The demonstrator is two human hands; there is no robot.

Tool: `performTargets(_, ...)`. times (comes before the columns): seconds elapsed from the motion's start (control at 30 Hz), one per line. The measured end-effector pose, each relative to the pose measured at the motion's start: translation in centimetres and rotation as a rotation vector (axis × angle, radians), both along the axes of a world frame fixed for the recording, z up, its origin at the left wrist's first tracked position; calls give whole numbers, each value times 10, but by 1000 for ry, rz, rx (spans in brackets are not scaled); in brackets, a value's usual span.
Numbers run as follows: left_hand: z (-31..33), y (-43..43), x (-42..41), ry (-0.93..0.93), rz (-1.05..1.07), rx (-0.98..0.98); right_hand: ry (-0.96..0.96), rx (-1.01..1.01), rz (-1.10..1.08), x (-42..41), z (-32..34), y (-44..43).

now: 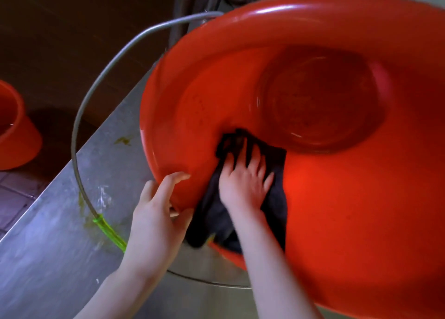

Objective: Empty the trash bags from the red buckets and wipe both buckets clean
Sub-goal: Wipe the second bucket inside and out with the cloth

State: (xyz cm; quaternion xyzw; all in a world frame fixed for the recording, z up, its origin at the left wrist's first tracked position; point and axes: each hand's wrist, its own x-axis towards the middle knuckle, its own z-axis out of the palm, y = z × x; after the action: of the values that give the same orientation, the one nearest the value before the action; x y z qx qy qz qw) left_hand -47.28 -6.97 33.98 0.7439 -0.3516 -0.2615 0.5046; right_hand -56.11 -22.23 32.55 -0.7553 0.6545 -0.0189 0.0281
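**Steel counter, one bucket under the cloth**

Surface: scuffed stainless-steel counter [48,258], smeared green in places. On it I see the large red plastic bucket [337,198], tipped with its mouth toward me. Contents: a dark cloth [277,198] draped over the near rim. The right hand [243,184] presses the cloth to the inner wall, fingers spread flat. The left hand [156,212] curls round the rim just beside the cloth. A second red bucket [16,135] stands on the floor, far left.

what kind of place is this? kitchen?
Probably a commercial kitchen's wash area, though not certain: a stainless steel counter with greenish smears, a tiled floor below it, and the red bucket tilted over what looks like a steel sink.
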Motion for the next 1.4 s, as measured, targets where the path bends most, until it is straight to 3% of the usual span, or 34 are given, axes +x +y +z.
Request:
performTargets(0.17, 3, 0, -1, 14, -19, 3, -139, 169, -193, 18, 9, -77)
performTargets(0.4, 5, -1, 0, -13, 8, 16, 4, -28, 226, -15, 5, 38)
performTargets(0.5, 4, -1, 0, -62, 1, 34, -8, -47, 266, -16, 3, 76)
performTargets(0.8, 15, 1, 0, 29, -58, 118, -145, 120, -42, 15, 4, -69)
performTargets(0.87, 26, 2, 3, -90, -98, 206, -141, 135, -43, 13, 0, -78)
performTargets(0.93, 44, -3, 9, -324, -39, 193, -118, 119, -22, 9, -3, -76)
performTargets(1.1, 81, -31, 46, -638, 175, -204, -54, 127, 31, -8, 0, -67)
performTargets(1.2, 65, -32, 48, -614, 128, -242, 47, 87, 7, -39, 1, -59)
performTargets(1.4, 32, -18, -16, -364, 65, -61, 308, 62, -84, -98, 15, -76)
